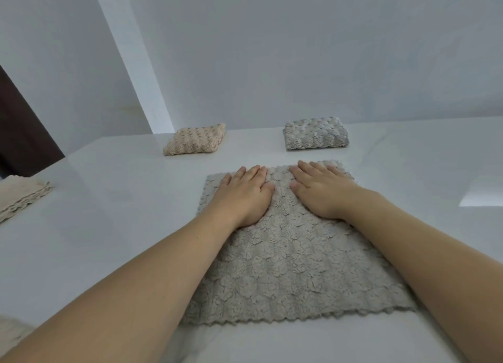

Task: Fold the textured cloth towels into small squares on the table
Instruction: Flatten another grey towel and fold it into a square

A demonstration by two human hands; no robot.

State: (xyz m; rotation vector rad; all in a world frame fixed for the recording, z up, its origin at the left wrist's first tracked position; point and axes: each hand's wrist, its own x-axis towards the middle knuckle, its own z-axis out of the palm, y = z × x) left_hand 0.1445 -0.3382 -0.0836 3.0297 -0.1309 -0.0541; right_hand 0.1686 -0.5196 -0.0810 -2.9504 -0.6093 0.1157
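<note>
- While the grey towel (294, 259) lies spread flat in the near middle of the white table (109, 199), both hands rest on its far part; its near edge is scalloped and lies parallel to the near side of the table.
- The left hand (243, 196) lies palm down on the towel with straight fingers held together; it grips nothing.
- The right hand (321, 188) lies the same way, just beside the left one, the fingers straight and pointing to the far edge; it also holds nothing.
- A folded beige towel (194, 139) sits at the far left as a small square; a folded grey towel (315, 133) sits at the far right, well apart from it.
- A stack of beige cloths (21, 196) lies at the left edge of the table; it is only partly in view.
</note>
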